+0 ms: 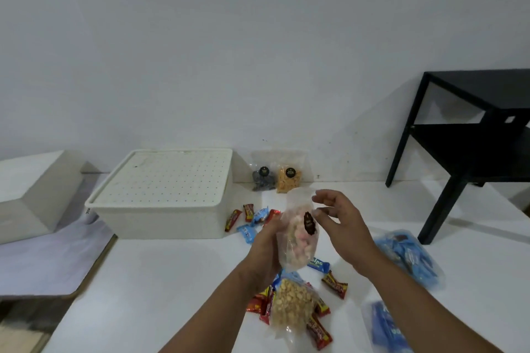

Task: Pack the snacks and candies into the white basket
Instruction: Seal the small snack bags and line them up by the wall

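White desk (177, 272) fills mid-frame. My left hand (265, 252) grips the clear pouch of pink puffs (298, 238) at centre, right hand (341, 222) fingers spread beside it; I'd unlid the white lidded plastic basket (163, 195) at left first.

Head-worn wide view, forward and down, near table (172, 281)

A plain home room: bare white wall (258, 37), white table (172, 281), black side table (473, 152).
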